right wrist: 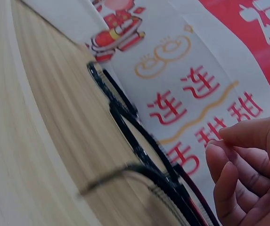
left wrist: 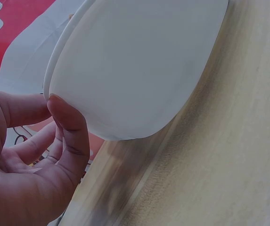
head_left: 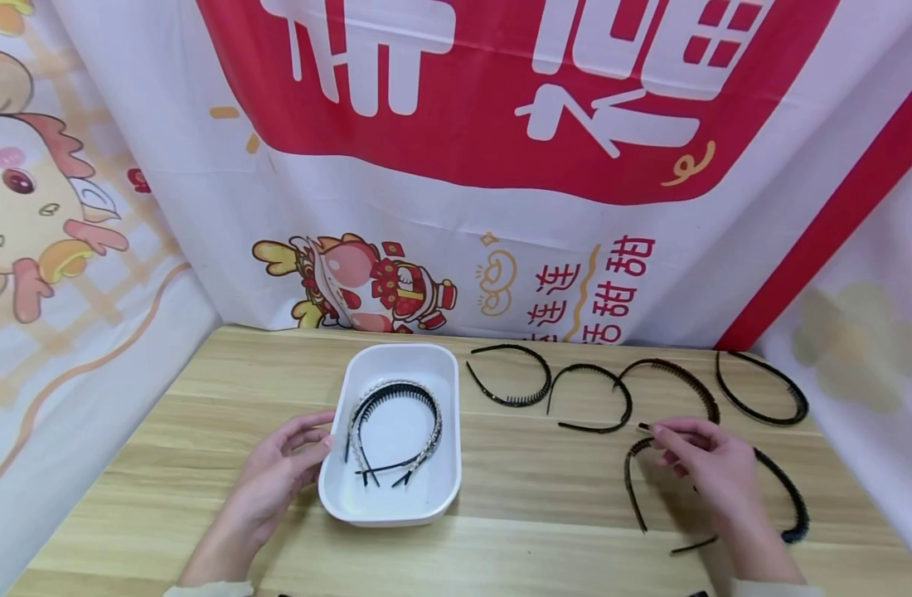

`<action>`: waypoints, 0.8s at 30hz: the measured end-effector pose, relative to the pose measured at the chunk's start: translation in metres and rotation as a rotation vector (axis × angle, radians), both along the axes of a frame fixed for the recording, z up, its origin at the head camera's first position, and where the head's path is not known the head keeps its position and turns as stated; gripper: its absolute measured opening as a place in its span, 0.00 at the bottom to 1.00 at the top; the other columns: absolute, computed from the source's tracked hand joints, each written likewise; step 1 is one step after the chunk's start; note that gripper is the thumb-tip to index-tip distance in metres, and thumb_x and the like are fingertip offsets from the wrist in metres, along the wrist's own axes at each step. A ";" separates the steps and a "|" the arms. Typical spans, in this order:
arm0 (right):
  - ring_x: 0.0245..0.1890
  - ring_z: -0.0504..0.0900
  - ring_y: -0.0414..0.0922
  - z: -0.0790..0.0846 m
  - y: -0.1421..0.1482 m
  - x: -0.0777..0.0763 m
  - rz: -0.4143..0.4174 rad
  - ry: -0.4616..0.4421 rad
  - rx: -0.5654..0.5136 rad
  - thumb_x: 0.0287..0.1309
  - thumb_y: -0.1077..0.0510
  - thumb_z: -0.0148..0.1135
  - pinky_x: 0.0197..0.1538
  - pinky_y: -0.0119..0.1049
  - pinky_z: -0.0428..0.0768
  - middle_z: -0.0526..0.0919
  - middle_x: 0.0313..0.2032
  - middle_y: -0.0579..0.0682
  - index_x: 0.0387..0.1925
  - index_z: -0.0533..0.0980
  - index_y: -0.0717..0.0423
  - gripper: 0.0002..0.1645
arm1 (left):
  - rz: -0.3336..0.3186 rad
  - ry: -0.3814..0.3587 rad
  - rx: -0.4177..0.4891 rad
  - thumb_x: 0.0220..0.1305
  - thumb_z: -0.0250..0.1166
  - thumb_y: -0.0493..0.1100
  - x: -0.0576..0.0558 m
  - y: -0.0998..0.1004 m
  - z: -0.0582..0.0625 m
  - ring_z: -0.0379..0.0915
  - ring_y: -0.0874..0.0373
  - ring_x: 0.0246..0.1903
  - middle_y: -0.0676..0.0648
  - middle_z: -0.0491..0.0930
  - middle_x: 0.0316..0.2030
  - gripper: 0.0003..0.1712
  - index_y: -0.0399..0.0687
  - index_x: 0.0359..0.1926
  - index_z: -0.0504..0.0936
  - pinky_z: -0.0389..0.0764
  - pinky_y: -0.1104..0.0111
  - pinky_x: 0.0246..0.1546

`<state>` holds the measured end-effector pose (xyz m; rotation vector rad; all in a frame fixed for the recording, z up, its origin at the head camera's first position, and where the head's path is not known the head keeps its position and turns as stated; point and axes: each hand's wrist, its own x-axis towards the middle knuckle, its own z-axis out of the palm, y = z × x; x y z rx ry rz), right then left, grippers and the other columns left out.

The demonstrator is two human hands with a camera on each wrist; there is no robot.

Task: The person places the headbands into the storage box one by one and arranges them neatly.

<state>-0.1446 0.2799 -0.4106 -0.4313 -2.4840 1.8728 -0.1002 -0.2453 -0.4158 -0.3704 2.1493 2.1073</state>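
My left hand point(head_left: 280, 473) pinches the left rim of a white plastic tub point(head_left: 456, 398), thumb and index finger meeting at the edge point(left wrist: 61, 96). Inside the tub lie a sparkly light headband point(head_left: 354, 427) and black toothed headbands, overlapping. Over the right part of the table, my right hand point(head_left: 705, 464) has loosely curled fingers with the thumb and index tips close together; the right wrist view shows nothing between them. Beneath that hand, dark headbands point(head_left: 799, 518) are partly hidden. A brown toothed headband point(head_left: 683, 371) lies just beyond its fingertips.
Behind the right hand, more black headbands lie on the wooden table point(head_left: 531, 514): one beside the tub point(head_left: 545, 381), another point(head_left: 629, 406) to its right, and one at the far right point(head_left: 799, 402). A printed cloth point(head_left: 486, 249) hangs along the table's back edge.
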 end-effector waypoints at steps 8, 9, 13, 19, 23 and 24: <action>0.32 0.88 0.35 0.000 0.026 0.012 -0.067 -0.086 0.015 0.65 0.45 0.77 0.37 0.31 0.88 0.90 0.33 0.31 0.44 0.89 0.37 0.08 | 0.007 -0.013 -0.005 0.75 0.66 0.37 0.000 0.000 0.001 0.83 0.61 0.48 0.53 0.84 0.49 0.33 0.37 0.76 0.68 0.88 0.69 0.49; 0.31 0.88 0.35 0.000 0.028 0.012 -0.070 -0.083 0.010 0.65 0.45 0.77 0.36 0.31 0.88 0.90 0.33 0.32 0.44 0.89 0.37 0.08 | 0.008 -0.015 -0.005 0.75 0.66 0.37 0.000 0.000 0.001 0.83 0.61 0.48 0.53 0.84 0.49 0.33 0.37 0.76 0.68 0.88 0.69 0.49; 0.29 0.88 0.36 -0.003 0.037 0.015 -0.090 -0.064 -0.043 0.64 0.49 0.78 0.33 0.31 0.88 0.91 0.31 0.34 0.40 0.89 0.37 0.05 | 0.014 -0.018 0.000 0.74 0.67 0.37 0.000 0.001 0.001 0.83 0.61 0.48 0.53 0.83 0.49 0.33 0.37 0.76 0.69 0.88 0.69 0.49; 0.27 0.87 0.37 -0.007 0.046 0.021 -0.118 -0.039 -0.093 0.63 0.53 0.79 0.31 0.30 0.86 0.91 0.30 0.35 0.39 0.90 0.40 0.05 | 0.018 -0.020 0.010 0.74 0.67 0.36 0.000 0.001 0.001 0.83 0.60 0.48 0.53 0.82 0.49 0.33 0.37 0.76 0.69 0.89 0.69 0.49; 0.27 0.88 0.37 -0.007 0.051 0.025 -0.135 -0.044 -0.098 0.62 0.52 0.80 0.31 0.30 0.86 0.92 0.31 0.34 0.40 0.91 0.41 0.05 | 0.018 -0.022 0.007 0.74 0.67 0.36 0.000 0.001 0.001 0.83 0.60 0.48 0.53 0.82 0.49 0.34 0.37 0.76 0.69 0.89 0.69 0.50; 0.27 0.88 0.37 -0.007 0.052 0.026 -0.141 -0.043 -0.097 0.62 0.52 0.80 0.31 0.30 0.86 0.92 0.31 0.34 0.40 0.90 0.41 0.05 | 0.018 -0.023 0.007 0.74 0.67 0.36 0.000 0.001 0.001 0.83 0.60 0.48 0.53 0.82 0.49 0.34 0.37 0.76 0.69 0.89 0.69 0.50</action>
